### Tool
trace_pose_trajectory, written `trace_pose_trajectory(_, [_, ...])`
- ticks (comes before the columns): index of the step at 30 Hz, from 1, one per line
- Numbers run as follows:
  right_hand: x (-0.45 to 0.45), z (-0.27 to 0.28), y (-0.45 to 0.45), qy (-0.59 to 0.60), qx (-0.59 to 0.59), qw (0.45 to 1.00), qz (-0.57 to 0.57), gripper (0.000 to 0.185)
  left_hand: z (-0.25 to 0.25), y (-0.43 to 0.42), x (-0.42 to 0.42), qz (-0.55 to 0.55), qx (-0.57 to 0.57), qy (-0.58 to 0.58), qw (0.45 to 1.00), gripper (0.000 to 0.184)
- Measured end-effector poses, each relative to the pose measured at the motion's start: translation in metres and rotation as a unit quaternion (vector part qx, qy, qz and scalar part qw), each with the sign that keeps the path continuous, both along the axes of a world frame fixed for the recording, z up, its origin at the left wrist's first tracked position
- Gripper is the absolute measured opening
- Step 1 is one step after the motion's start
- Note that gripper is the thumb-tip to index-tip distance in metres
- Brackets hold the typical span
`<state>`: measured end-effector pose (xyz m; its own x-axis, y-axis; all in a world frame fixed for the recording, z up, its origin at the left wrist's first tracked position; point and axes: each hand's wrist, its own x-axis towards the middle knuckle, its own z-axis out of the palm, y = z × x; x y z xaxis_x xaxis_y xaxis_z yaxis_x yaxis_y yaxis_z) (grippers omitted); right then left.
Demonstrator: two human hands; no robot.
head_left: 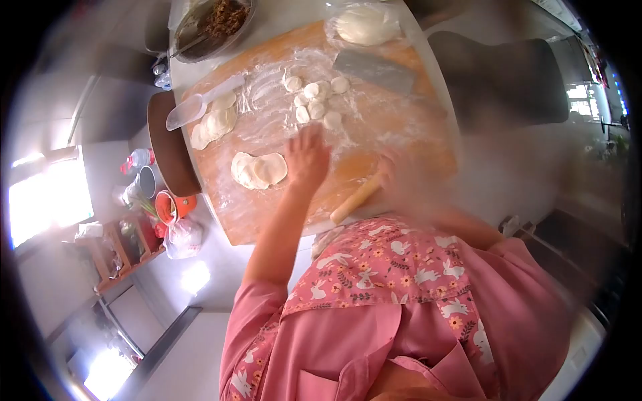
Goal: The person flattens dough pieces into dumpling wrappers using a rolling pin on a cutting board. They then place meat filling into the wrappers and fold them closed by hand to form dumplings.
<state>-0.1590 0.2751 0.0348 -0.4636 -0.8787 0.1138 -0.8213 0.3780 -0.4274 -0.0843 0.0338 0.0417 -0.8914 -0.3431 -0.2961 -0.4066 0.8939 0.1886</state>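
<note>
Dough pieces (316, 109) lie mid-far on the board (408, 137); our left hand (308, 159) nears them, grip unclear. Right hand (394, 168), blurred, seems closed on the pin (356, 199), near right. We'd best roll lightly, evenly.

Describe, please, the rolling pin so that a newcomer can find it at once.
Find the large floured wooden board, then its edge nearest the pink patterned apron. There the rolling pin slants, its far end at the blurred right hand. It is the board's only long wooden rod; the dough rounds are pale and flat.
</note>
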Motion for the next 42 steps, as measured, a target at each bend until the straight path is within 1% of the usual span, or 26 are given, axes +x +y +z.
trace_pose_trajectory(1, [-0.006,0.002,-0.002,0.007,-0.01,1.0,-0.015,0.024,-0.012,0.019,-0.004,-0.016,-0.036,0.094,0.995,0.058])
trace_pose_trajectory(2, [-0.013,-0.002,-0.002,0.008,-0.01,1.0,-0.016,0.024,-0.023,0.027,-0.012,0.015,0.051,0.132,0.99,0.06])
trace_pose_trajectory(4, [-0.024,-0.012,-0.002,-0.033,-0.048,0.995,-0.077,0.023,-0.014,0.049,-0.019,0.055,0.071,0.09,0.992,0.059])
trace_pose_trajectory(6, [-0.032,-0.008,-0.005,-0.032,-0.034,0.995,-0.085,0.026,-0.01,0.067,-0.012,0.095,0.091,0.048,0.99,0.058])
trace_pose_trajectory(8, [-0.038,0.0,-0.011,-0.033,-0.019,0.995,-0.093,0.029,-0.02,0.084,0.015,-0.067,0.112,0.05,0.99,0.049])
trace_pose_trajectory(9, [-0.038,0.004,-0.019,0.005,-0.02,0.997,-0.077,0.031,-0.03,0.087,0.023,-0.069,0.111,0.048,0.99,0.049])
trace_pose_trajectory(11, [-0.045,0.0,-0.037,0.043,-0.02,0.997,-0.067,0.034,-0.049,0.091,0.031,-0.119,0.145,0.218,0.958,0.04])
trace_pose_trajectory(12, [-0.051,-0.008,-0.049,0.075,-0.031,0.995,-0.063,0.037,-0.039,0.086,0.02,-0.092,0.135,0.224,0.961,0.03])
trace_pose_trajectory(13, [-0.058,-0.014,-0.06,0.109,-0.04,0.992,-0.059,0.04,-0.023,0.079,0.005,-0.097,0.138,0.222,0.96,0.03])
trace_pose_trajectory(15, [-0.07,-0.012,-0.086,0.065,-0.016,0.994,-0.083,0.042,0.0,0.067,-0.024,0.021,0.127,0.235,0.963,0.021])
trace_pose_trajectory(16, [-0.073,-0.013,-0.094,0.021,0.003,0.994,-0.105,0.044,-0.006,0.064,-0.034,0.02,0.129,0.234,0.963,0.021])
trace_pose_trajectory(18, [-0.073,-0.023,-0.097,0.01,0.003,0.993,-0.12,0.046,-0.014,0.061,-0.047,0.068,0.196,0.184,0.961,0.016])
trace_pose_trajectory(20, [-0.07,-0.035,-0.084,0.001,0.001,0.991,-0.137,0.047,-0.017,0.062,-0.043,0.07,0.239,0.161,0.955,0.016])
trace_pose_trajectory(22, [-0.055,-0.046,-0.045,0.077,-0.112,0.99,-0.04,0.045,-0.017,0.061,-0.031,0.073,0.279,0.135,0.948,0.015])
trace_pose_trajectory(24, [-0.042,-0.019,-0.03,0.073,-0.086,0.993,-0.046,0.045,-0.016,0.061,-0.017,0.078,0.328,0.138,0.932,0.015])
trace_pose_trajectory(28, [-0.055,-0.016,-0.072,0.07,-0.032,0.993,-0.089,0.045,-0.024,0.063,-0.021,0.162,0.299,0.087,0.936,0.014])
trace_pose_trajectory(30, [-0.063,-0.021,-0.091,0.055,-0.041,0.992,-0.109,0.045,-0.037,0.055,-0.034,0.127,0.271,0.137,0.944,0.015])
trace_pose_trajectory(31, [-0.063,-0.026,-0.094,0.038,-0.051,0.99,-0.128,0.045,-0.046,0.051,-0.033,0.127,0.272,0.137,0.944,0.015])
trace_pose_trajectory(32, [-0.062,-0.029,-0.09,0.047,-0.034,0.991,-0.124,0.047,-0.054,0.046,-0.033,0.076,0.262,0.112,0.956,0.015])
trace_pose_trajectory(33, [-0.058,-0.037,-0.071,0.049,-0.036,0.99,-0.125,0.047,-0.058,0.041,-0.034,0.023,0.249,0.088,0.964,0.015])
trace_pose_trajectory(34, [-0.047,-0.045,-0.039,0.06,-0.049,0.994,-0.074,0.048,-0.051,0.04,-0.029,0.022,0.247,0.089,0.965,0.015])
trace_pose_trajectory(35, [-0.037,-0.047,-0.022,0.07,-0.06,0.995,-0.021,0.05,-0.037,0.043,-0.02,0.064,0.271,0.076,0.957,0.016])
trace_pose_trajectory(37, [-0.035,-0.031,-0.028,0.06,-0.03,0.997,-0.035,0.05,-0.017,0.048,-0.018,0.107,0.295,0.062,0.947,0.017])
trace_pose_trajectory(39, [-0.042,-0.023,-0.061,0.068,-0.02,0.993,-0.09,0.048,-0.006,0.054,-0.021,0.154,0.263,0.055,0.951,0.016])
trace_pose_trajectory(40, [-0.045,-0.023,-0.071,0.066,-0.02,0.994,-0.089,0.048,-0.027,0.051,-0.022,0.155,0.264,0.054,0.951,0.016])
trace_pose_trajectory(42, [-0.053,-0.024,-0.084,0.059,-0.041,0.99,-0.122,0.048,-0.083,0.04,-0.024,0.022,0.181,0.126,0.975,0.018])
